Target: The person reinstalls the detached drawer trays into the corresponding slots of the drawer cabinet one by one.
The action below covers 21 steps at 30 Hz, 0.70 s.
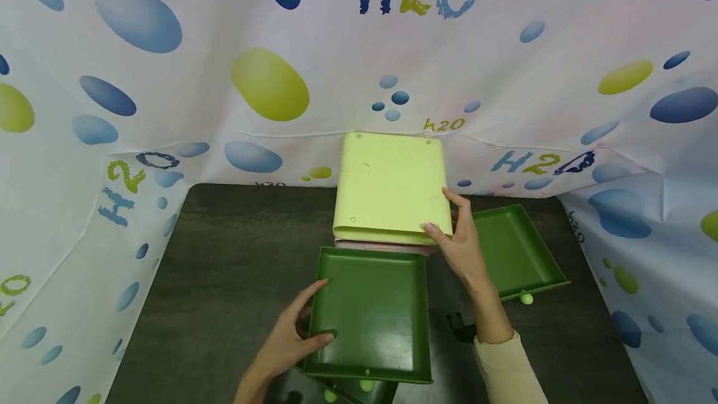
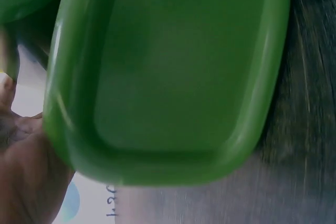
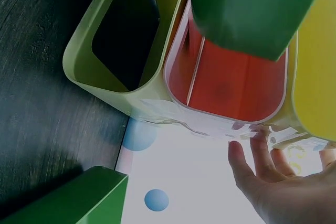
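Two hands work at the table [image 1: 224,267]: left hand [image 1: 291,341] grips the flat green tray [image 1: 370,313], long axis toward the yellow cabinet [image 1: 392,186], which the right hand's [image 1: 462,245] straight fingers touch.

Worktop [image 1: 224,267] enclosed by curtain [image 1: 168,80] at 9, 12 and 3 o'clock. Cabinet [image 1: 389,186] at worktop's 12 o'clock edge, against curtain. Near tray [image 1: 370,313] directly before cabinet, toward 6 o'clock. Second tray [image 1: 513,251] at cabinet's 4 o'clock, near tray's 2 o'clock. Left hand [image 1: 283,345] on near tray's 9 o'clock rim. Right hand [image 1: 462,242] on cabinet's 5 o'clock corner, between trays.
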Tool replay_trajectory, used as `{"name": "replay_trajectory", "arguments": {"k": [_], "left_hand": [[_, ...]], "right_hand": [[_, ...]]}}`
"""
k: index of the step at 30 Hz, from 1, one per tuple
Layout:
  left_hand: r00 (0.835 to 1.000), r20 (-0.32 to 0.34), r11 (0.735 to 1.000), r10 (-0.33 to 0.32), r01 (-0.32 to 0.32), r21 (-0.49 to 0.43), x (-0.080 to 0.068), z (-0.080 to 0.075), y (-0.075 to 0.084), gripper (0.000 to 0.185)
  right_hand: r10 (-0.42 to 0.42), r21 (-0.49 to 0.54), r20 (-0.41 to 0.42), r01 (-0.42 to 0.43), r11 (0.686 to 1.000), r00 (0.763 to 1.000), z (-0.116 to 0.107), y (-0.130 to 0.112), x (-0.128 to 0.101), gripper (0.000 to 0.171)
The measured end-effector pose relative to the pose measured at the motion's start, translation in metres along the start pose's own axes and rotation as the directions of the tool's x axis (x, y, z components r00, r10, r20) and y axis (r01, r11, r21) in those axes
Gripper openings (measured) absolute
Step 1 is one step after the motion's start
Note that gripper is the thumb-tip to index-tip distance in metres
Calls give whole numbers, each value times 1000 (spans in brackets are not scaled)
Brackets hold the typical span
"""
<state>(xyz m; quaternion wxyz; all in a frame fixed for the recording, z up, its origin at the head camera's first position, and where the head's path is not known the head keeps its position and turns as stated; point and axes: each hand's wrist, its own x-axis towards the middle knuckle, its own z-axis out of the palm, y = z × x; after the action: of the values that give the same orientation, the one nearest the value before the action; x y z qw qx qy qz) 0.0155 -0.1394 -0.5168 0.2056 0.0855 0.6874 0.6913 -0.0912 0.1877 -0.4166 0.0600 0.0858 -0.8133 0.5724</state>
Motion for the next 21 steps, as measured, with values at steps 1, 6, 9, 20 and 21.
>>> {"name": "replay_trajectory", "arguments": {"k": [1,6,9,20,21], "left_hand": [[1000,8,1000,8,-8,-3,1,1,0,83],[1000,4,1000,19,-19,7,5,7,-2,81],[1000,2,999,28,-28,20,5,9,-3,81],[999,25,998,44,-45,44,9,11,-2,76],[999,28,998,40,-42,44,10,12,-2,76]], "right_hand": [[-4,1,1,4,1000,1000,0,0,0,71],[-13,5,6,13,1000,1000,-1,0,1,71],[-8,6,2,8,1000,1000,0,0,1,71],[6,-13,31,-5,1000,1000,-2,-2,2,72],[12,-17,36,-11,1000,999,-3,-2,2,72]]}}
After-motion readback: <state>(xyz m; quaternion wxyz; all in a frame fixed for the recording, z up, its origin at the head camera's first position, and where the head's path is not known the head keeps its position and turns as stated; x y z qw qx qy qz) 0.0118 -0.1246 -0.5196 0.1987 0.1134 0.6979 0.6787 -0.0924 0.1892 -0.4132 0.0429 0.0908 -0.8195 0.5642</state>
